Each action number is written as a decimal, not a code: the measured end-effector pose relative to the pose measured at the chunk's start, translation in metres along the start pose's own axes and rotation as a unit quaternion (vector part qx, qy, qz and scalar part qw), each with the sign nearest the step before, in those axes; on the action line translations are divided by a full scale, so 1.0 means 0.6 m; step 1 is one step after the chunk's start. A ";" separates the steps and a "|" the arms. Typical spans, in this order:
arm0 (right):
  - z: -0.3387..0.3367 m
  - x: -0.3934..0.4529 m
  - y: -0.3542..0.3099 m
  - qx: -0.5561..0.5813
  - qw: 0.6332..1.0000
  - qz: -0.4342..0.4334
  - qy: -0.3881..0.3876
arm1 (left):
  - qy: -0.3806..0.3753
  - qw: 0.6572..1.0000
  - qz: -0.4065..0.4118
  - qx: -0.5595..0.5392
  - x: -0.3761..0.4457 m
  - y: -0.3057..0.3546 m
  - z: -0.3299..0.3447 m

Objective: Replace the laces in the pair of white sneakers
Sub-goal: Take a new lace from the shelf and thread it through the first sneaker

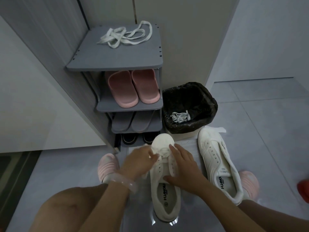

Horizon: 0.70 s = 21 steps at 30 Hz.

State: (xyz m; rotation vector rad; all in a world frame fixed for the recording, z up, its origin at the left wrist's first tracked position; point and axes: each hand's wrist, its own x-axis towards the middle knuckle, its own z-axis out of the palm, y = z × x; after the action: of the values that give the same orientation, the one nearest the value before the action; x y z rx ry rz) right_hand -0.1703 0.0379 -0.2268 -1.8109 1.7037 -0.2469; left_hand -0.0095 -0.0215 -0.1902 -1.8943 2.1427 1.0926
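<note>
We see a white sneaker (164,180) on the floor (267,131) below us. Our left hand (138,162) pinches its lace (163,152) near the toe; our right hand (183,169) rests on the tongue with fingers spread. The second sneaker (217,163), unlaced, lies just beside it to the right. Loose laces (127,36) sit atop the shoe rack (117,56)

Bin (189,104) and rack (117,64) crowd bare right floor (267,123).
</note>
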 end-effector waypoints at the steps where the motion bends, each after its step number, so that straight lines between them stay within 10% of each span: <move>1: 0.000 0.001 0.002 0.017 1.000 0.006 -0.013 | -0.016 1.000 -0.001 0.014 0.002 0.001 0.019; 8: -0.002 0.004 0.002 -0.027 0.999 0.017 -0.015 | 0.053 0.988 0.075 0.127 0.011 0.013 0.048; 14: 0.004 -0.005 0.001 -0.035 0.996 0.080 -0.020 | -0.055 0.983 0.088 -0.149 0.020 0.011 0.038; 18: 0.013 -0.007 0.009 0.093 0.981 0.158 -0.064 | -0.131 0.877 0.028 -0.462 0.004 0.021 0.004; 21: 0.008 -0.009 0.014 0.197 0.956 0.173 -0.135 | -0.047 0.932 0.005 -0.359 0.006 0.015 -0.013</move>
State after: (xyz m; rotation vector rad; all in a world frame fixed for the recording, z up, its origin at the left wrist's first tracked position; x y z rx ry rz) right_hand -0.1752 0.0447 -0.2338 -1.1778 1.6065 -0.1648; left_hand -0.0152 -0.0288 -0.1821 -1.9909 1.8347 2.1393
